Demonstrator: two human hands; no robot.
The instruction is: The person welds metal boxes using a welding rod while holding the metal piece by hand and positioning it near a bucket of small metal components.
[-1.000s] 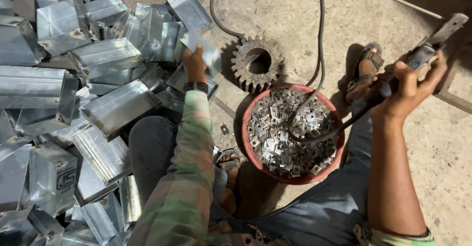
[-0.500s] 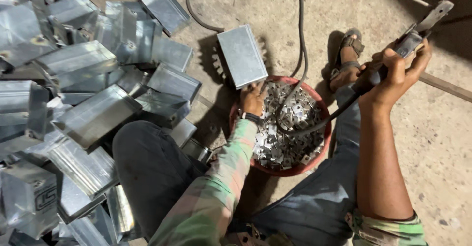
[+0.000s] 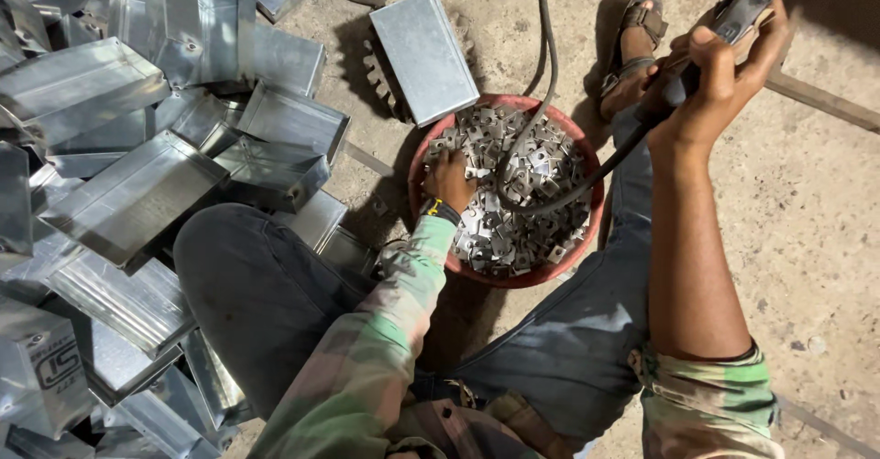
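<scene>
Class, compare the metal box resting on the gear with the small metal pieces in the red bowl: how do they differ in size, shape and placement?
The metal box is one large flat rectangle; the small metal pieces are many tiny squarish plates. The box lies alone, tilted on the gear; the pieces are heaped in the red bowl, where the left hand reaches. Both are shiny grey metal.

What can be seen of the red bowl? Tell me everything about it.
The red bowl is round and shallow with a worn rim, sitting upright on the concrete floor between the person's legs. It is heaped with small square metal plates, each with a hole. The left hand reaches into the pile. A black cable lies across it, and a flat metal box overlaps its far rim.
</scene>
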